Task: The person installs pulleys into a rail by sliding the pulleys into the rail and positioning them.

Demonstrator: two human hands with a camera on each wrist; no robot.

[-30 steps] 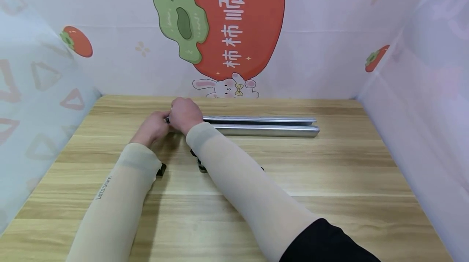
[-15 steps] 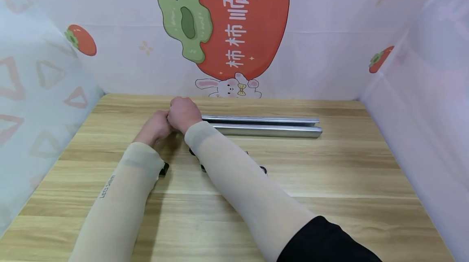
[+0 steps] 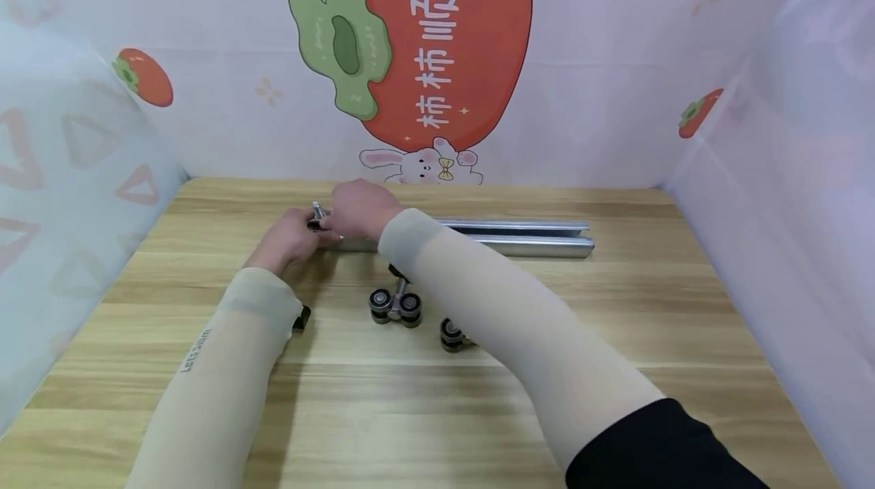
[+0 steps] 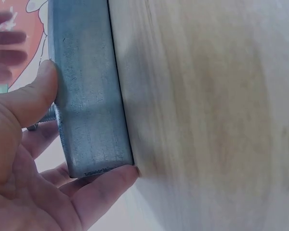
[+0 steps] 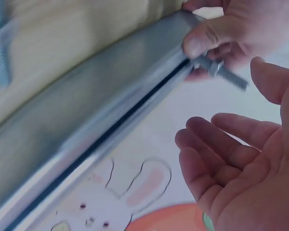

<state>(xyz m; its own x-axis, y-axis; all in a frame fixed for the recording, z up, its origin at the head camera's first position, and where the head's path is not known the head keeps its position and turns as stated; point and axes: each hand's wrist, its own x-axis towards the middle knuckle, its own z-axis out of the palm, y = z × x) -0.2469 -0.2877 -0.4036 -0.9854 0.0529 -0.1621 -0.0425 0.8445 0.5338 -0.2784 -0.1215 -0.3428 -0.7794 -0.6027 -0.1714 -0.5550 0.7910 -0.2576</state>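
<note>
A silvery slotted metal rail (image 3: 543, 247) lies along the back of the table. My left hand (image 3: 290, 238) grips its left end; in the left wrist view the thumb presses the rail's edge (image 4: 89, 91) while the fingers wrap around the end. From the slot at that end a threaded bolt with a nut (image 5: 229, 77) sticks out, right by the left fingers. My right hand (image 3: 365, 209) is just right of the bolt, over the rail. Seen in the right wrist view, its relaxed fingers (image 5: 221, 144) hold nothing, and the bolt's tip is apart from them.
A roller trolley with black wheels (image 3: 395, 308) sits on the wooden table (image 3: 383, 413) in front of the rail. Another trolley (image 3: 452, 335) is partly hidden under my right forearm. Printed cloth walls (image 3: 601, 94) enclose the table at the back and sides.
My right hand has come away from the left hand and the bolt, moving slightly right. The bolt and the roller trolleys now show more. My left hand stays at the rail's end.
</note>
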